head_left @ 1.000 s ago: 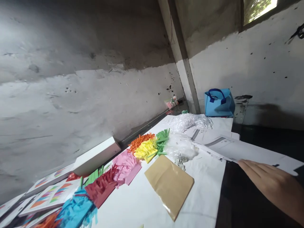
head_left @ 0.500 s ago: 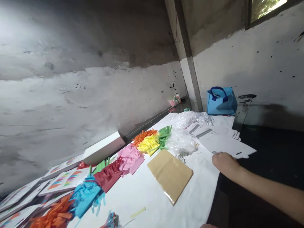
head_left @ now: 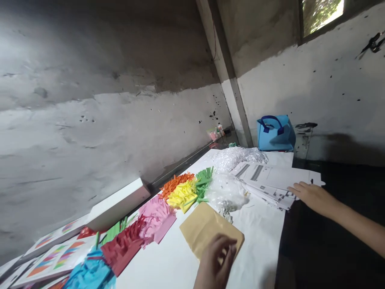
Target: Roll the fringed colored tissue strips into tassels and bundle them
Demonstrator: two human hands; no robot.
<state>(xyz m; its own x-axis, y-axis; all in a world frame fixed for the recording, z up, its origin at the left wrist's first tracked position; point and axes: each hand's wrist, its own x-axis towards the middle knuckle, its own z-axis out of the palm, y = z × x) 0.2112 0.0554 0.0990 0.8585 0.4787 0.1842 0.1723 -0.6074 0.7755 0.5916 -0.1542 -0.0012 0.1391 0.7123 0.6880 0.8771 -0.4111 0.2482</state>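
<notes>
From the head view, the left hand (head_left: 215,261) comes in at the bottom edge with its fingers curled onto the near end of a brown envelope (head_left: 207,233), fingertips on the paper as if to pin or lift it; whether it truly pinches the edge cannot be told. The envelope lies flat on the white-covered surface (head_left: 258,237), just beside a crumpled clear plastic bag (head_left: 227,190). The right hand (head_left: 311,196) reaches out flat, fingers spread loosely, resting on the near edge of a stack of printed sheets (head_left: 270,180), which probably keeps the fanned pages from sliding off the surface's edge. Bundles of cut coloured paper strips (head_left: 180,192) are laid in a row by colour, likely for easy picking. A blue bag (head_left: 275,134) stands upright against the far wall.
</notes>
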